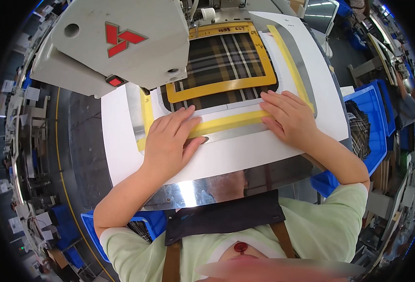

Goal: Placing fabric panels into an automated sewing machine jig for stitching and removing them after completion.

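Dark plaid fabric (217, 56) in black, brown and white lies beneath a yellow rectangular frame (224, 86) at the sewing machine. Around it is a flat white and silver template edged with yellow tape (231, 123). My left hand (170, 136) rests on the template's near left part, fingers stretched toward the fabric's lower left edge. On the near right part lies my right hand (290, 117), its fingertips by the fabric's lower right corner. Both hands have their fingers apart and grip nothing. The machine head hides the frame's upper left part.
The large grey machine head (108, 42) overhangs the left side. A white sheet (245, 157) covers the shiny metal table (193, 192). Blue bins (379, 122) holding plaid pieces stand at right, and another blue bin (156, 222) is below the table's near edge.
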A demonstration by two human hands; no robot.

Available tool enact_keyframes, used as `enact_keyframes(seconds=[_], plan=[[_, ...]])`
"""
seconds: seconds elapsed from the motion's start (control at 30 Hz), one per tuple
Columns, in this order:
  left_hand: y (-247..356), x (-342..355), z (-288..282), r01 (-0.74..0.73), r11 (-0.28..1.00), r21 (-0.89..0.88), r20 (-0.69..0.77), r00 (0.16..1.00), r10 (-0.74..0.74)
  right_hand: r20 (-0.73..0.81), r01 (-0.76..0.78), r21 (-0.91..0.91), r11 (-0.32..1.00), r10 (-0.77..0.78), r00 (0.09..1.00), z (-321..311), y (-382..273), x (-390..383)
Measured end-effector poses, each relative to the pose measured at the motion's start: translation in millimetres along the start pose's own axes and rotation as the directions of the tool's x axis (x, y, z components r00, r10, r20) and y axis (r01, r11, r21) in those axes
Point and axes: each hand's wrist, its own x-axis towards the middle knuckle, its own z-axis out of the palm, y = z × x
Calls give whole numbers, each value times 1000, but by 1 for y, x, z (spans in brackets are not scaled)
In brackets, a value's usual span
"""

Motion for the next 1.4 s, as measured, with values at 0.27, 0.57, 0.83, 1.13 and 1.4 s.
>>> enact_keyframes(seconds=[0.27, 0.57, 0.83, 1.13, 1.4], plan=[[2, -1, 0, 4, 1000, 0, 19, 1000, -4, 36, -34, 15, 999, 33, 999, -1, -2, -4], [3, 1, 0, -14, 1000, 26, 14, 1000, 14, 28, -4, -23, 1000, 5, 1000, -2, -1, -3], [1, -5, -3, 15, 1000, 2, 4, 1000, -15, -4, -8, -36, 999, 8, 1000, 5, -7, 1], [2, 3, 4, 9, 1000, 21, -6, 1000, -9, -9, 76, -23, 997, -76, 997, 12, 7, -4], [14, 4, 1, 3, 1000, -3, 32, 999, -3, -411, 144, -192, 971, -213, 887, -46, -25, -100]])
